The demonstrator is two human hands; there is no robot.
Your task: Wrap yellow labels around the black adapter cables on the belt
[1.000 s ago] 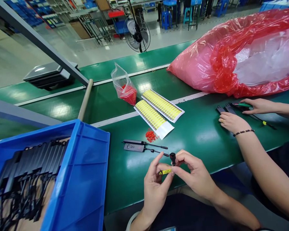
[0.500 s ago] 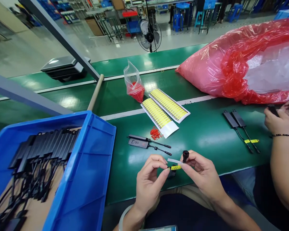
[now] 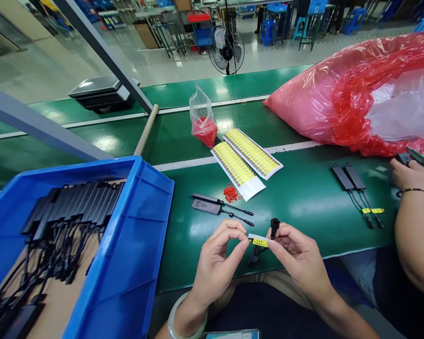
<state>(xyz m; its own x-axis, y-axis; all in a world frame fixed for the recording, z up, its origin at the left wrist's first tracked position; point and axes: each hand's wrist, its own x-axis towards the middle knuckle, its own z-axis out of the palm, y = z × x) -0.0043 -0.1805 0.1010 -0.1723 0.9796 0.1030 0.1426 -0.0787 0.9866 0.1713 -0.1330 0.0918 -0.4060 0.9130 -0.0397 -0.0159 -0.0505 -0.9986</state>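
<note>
My left hand pinches the left end of a yellow label printed "12V". My right hand is closed at the label's other end and also grips a cable whose black connector points up between thumb and fingers. Part of a black device shows below the label, mostly hidden. Just beyond my hands, two black controllers with cables lie on the green bench. Small red rings are heaped behind them, beside yellow label sheets.
At left stands a blue bin holding many black cabled devices. A clear bag of red rings and a large red plastic bag sit farther back. At right, a co-worker's hand holds a dark part near two labelled devices.
The label has turned slightly in my fingers, and its pale strip now lies closer along the yellow part. The view has shifted a little. The co-worker's hands have moved slightly.
</note>
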